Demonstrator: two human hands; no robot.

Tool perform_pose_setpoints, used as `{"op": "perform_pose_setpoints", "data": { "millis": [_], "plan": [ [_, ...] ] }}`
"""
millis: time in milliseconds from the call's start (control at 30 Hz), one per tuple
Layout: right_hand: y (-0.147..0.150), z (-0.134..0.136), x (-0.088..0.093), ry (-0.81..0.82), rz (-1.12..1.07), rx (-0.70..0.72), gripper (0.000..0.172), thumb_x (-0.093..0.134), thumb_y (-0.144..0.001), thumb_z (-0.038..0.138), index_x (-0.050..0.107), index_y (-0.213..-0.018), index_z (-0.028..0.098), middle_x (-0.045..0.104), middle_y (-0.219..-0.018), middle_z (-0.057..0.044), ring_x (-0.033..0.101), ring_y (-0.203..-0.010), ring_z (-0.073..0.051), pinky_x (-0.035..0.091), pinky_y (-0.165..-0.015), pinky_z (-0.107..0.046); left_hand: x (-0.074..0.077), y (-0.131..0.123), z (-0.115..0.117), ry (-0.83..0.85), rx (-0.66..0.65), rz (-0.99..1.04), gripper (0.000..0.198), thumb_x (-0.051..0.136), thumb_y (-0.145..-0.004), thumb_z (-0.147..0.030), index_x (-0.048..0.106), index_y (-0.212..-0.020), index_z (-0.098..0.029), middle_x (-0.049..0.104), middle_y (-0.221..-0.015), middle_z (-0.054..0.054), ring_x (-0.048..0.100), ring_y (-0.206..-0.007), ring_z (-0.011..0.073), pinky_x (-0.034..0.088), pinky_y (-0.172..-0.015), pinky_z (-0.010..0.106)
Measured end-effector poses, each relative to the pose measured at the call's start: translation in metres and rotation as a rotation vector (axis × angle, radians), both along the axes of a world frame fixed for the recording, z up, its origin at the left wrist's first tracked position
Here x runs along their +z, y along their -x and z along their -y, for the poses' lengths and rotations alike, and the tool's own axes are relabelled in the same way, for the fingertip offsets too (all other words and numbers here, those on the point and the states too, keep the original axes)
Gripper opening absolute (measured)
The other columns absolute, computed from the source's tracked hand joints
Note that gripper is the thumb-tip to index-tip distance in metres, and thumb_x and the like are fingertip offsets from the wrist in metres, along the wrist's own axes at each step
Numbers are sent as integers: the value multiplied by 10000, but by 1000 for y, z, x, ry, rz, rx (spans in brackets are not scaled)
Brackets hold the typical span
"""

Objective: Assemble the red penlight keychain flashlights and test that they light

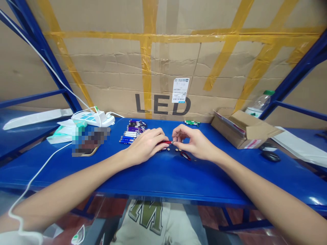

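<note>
Over the middle of the blue table, my left hand (146, 144) is closed around a slim red penlight (166, 142), whose right end sticks out past the fingers. At that end, the thumb and fingertips of my right hand (195, 141) pinch the silvery tip; whether a small part sits between them is hidden. Just below lie several small round button cells (176, 150) and a red carabiner clip (185, 156). Another dark red piece is partly covered by my left hand. Beyond that hand is a row of blue, silver, purple and black penlights (131, 132) with clips.
Green penlights (191, 123) lie by the cardboard wall (114, 75). On the right are an open carton (242, 131), a black mouse (270, 156) and a bottle (262, 102). A phone (89, 148), a power strip (94, 117) and a white cable (38, 170) occupy the left.
</note>
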State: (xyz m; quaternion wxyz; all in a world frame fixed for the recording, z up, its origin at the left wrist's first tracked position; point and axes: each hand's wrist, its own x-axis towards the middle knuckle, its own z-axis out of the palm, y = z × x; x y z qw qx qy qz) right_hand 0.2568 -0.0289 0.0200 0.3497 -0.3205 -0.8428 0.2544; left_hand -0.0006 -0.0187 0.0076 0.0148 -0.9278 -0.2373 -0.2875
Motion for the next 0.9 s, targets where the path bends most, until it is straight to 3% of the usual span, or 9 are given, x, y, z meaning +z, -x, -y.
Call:
{"op": "perform_pose_setpoints", "data": {
  "millis": [300, 667, 900],
  "plan": [
    [6, -2, -3, 182, -125, -28, 192, 770, -887, 325, 631, -973, 223, 682, -903, -5, 632, -777, -166, 537, -737, -324, -2, 0, 2, -102, -1, -9, 235, 539, -1134, -344, 689, -1151, -163, 722, -1087, 84, 669, -967, 220, 474, -856, 361],
    [10, -3, 0, 566, -317, -45, 387, 962, -697, 381, 665, -859, 193, 712, -731, 17, 683, -686, -154, 506, -641, -273, -1, 0, 1, -475, 30, -98, 255, 452, -1161, -271, 669, -1124, -143, 732, -1041, 104, 658, -896, 215, 476, -766, 352],
    [14, -3, -5, 807, -490, -20, 434, 1010, -656, 355, 680, -886, 193, 717, -748, 13, 711, -705, -151, 549, -693, -283, 6, 2, 3, -616, 50, -89, 227, 457, -1148, -217, 675, -1115, -165, 745, -1053, 101, 644, -862, 212, 474, -740, 368]
  ]
}}
